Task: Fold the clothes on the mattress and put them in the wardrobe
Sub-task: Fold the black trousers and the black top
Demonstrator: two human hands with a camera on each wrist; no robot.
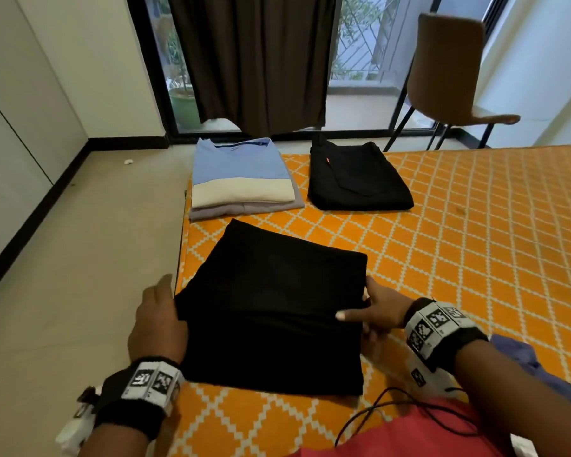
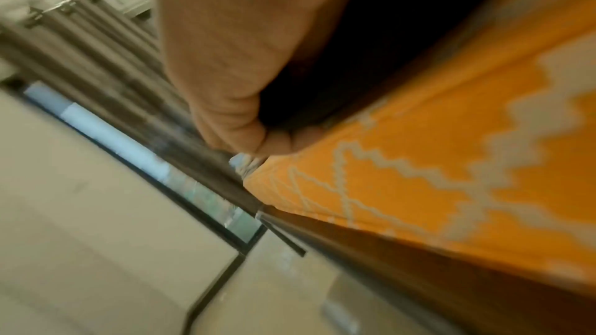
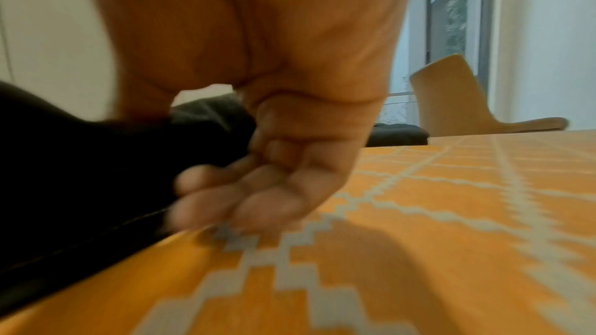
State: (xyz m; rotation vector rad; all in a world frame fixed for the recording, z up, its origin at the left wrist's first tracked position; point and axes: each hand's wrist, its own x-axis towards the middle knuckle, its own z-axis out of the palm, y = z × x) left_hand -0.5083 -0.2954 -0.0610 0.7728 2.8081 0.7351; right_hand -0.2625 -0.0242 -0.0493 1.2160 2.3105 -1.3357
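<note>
A black garment (image 1: 277,308) lies half folded on the orange patterned mattress (image 1: 459,242), near its left edge. My left hand (image 1: 159,318) holds the garment's left side, thumb up and fingers hidden under the cloth. In the left wrist view the left hand (image 2: 232,60) curls round the black cloth (image 2: 403,34) above the mattress edge (image 2: 451,136). My right hand (image 1: 376,308) pinches the right edge of the upper layer, thumb on top. In the blurred right wrist view the right hand's fingers (image 3: 225,195) curl at the black garment (image 3: 80,175), just over the mattress (image 3: 419,238).
A stack of folded shirts (image 1: 241,183), light blue and cream on top, sits at the mattress's far left corner. Folded black trousers (image 1: 356,179) lie beside it. A bluish garment (image 1: 524,364) lies by my right forearm. White cupboard doors (image 1: 14,143) line the left wall; a brown chair (image 1: 449,70) stands beyond the mattress.
</note>
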